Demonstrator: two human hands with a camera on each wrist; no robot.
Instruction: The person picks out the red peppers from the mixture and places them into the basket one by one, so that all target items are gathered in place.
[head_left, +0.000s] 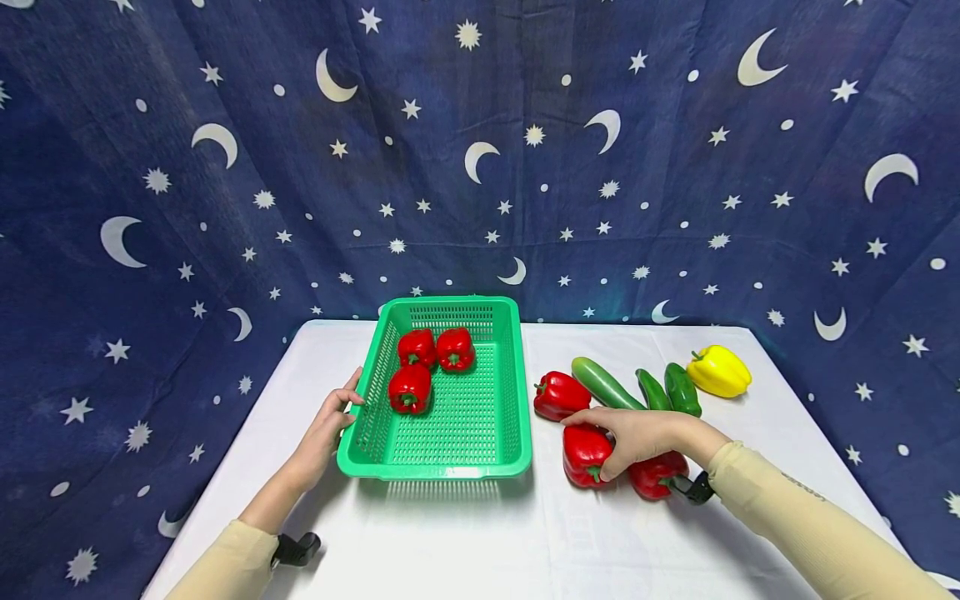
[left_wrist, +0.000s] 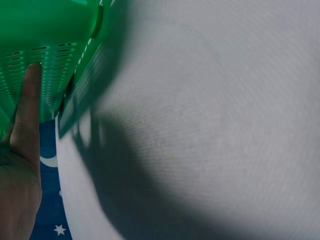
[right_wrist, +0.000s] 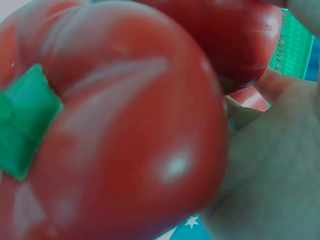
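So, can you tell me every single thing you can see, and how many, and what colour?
Table: one, white, in the middle
Curtain: one, blue with white moons and stars, behind the table
Basket: one, green, on the table
Red peppers: six, red, three in the basket, one held, two on the table
Cucumber: one, green, right of the basket
Yellow pepper: one, yellow, far right
Green peppers: two, green, between cucumber and yellow pepper
Wrist gear: two, black, one per wrist
Sleeves: two, cream, on both arms
Left grip: one, bare, at the basket's left side
Right grip: one, bare, holding a red pepper
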